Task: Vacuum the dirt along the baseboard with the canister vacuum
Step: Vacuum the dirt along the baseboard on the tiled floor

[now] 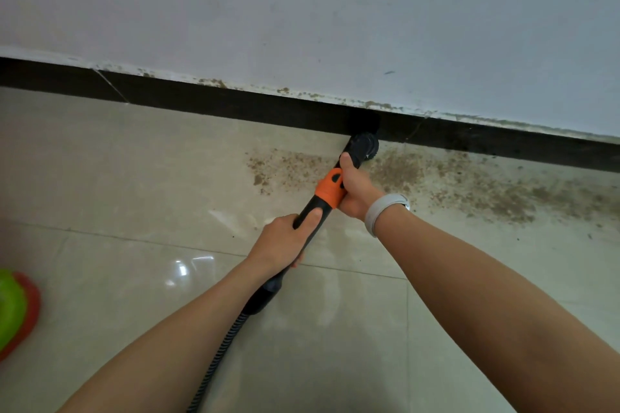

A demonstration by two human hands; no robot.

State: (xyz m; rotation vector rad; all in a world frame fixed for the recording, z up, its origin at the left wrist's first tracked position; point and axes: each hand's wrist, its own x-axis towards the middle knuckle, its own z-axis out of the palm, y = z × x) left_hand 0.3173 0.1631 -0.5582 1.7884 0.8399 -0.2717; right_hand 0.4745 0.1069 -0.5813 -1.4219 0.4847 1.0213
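A black vacuum wand with an orange collar (327, 191) points up toward the dark baseboard (235, 104). Its round black brush head (364, 141) presses against the baseboard's face. My right hand (355, 189) grips the wand just behind the head, thumb along the tube. My left hand (281, 241) grips the wand lower down. The ribbed hose (218, 355) runs from the wand to the bottom edge. Brown dirt (469, 184) lies scattered on the tiles beside the head, mostly to its right, with a smaller patch (285, 168) to its left. The canister is out of view.
A white wall (302, 17) with scuffs rises above the baseboard, with crumbs of dirt along the baseboard's top edge. Glossy beige floor tiles (134, 211) fill the foreground. A green and red round object (15, 310) sits at the left edge.
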